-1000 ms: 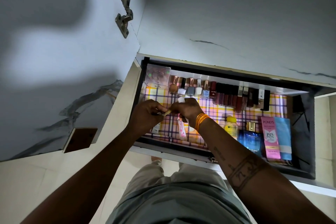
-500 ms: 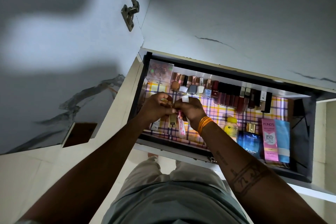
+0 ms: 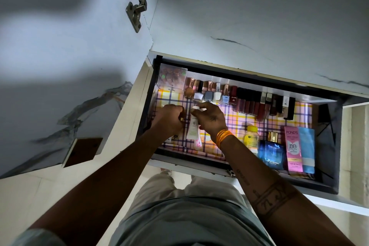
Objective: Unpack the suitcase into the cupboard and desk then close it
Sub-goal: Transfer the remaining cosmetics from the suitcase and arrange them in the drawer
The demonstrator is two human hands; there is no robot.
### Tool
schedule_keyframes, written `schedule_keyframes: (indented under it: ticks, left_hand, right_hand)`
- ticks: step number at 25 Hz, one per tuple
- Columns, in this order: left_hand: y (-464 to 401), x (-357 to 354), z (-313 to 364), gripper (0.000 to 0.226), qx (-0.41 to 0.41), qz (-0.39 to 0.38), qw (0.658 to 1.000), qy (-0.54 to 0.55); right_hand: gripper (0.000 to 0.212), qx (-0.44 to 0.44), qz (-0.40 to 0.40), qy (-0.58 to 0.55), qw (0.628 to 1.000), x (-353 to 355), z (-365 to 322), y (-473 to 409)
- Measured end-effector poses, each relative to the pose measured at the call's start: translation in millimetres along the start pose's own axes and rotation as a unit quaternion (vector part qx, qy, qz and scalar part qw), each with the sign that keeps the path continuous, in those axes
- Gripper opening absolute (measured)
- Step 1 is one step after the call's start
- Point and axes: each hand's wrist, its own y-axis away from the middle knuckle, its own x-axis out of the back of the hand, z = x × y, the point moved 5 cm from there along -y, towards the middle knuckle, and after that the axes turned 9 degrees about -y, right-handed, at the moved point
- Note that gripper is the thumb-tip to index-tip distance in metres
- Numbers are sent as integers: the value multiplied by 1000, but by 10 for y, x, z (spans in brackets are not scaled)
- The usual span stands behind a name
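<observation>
An open drawer (image 3: 327, 185) lined with checked paper holds cosmetics. My right hand (image 3: 209, 119) pinches the white cap end of a pale tube (image 3: 192, 129) that lies along the lining at the drawer's left. My left hand (image 3: 169, 120) is curled just left of it over a small item with a gold tip (image 3: 181, 119); most of that item is hidden. A pink and white tube (image 3: 197, 144) lies below the pale one. A row of nail polish bottles (image 3: 207, 94) and dark lipsticks (image 3: 259, 104) lines the back.
At the drawer's right front stand a yellow bottle (image 3: 252, 139), a blue perfume box (image 3: 271, 153), a pink carton (image 3: 293, 151) and a light blue packet (image 3: 307, 150). A clear box (image 3: 172, 77) sits at the back left corner. An open cupboard door with a hinge (image 3: 136, 9) stands left.
Both hands have dropped lower into the drawer's left part. The pale tube now lies down along the lining under my right hand, and my left hand has curled tighter beside it.
</observation>
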Motion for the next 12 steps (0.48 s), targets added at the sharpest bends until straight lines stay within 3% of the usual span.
schedule_keyframes:
  ticks: [5,12]
  left_hand:
    - [22,-48,-124,22,0,-1,999,-32]
    - [46,-19,-228,19,-14,-8,999,-37]
  right_hand:
    - [22,107,-19,203,973,-111,-124,28]
    - [21,131,-14,275,952,-253,-150,56]
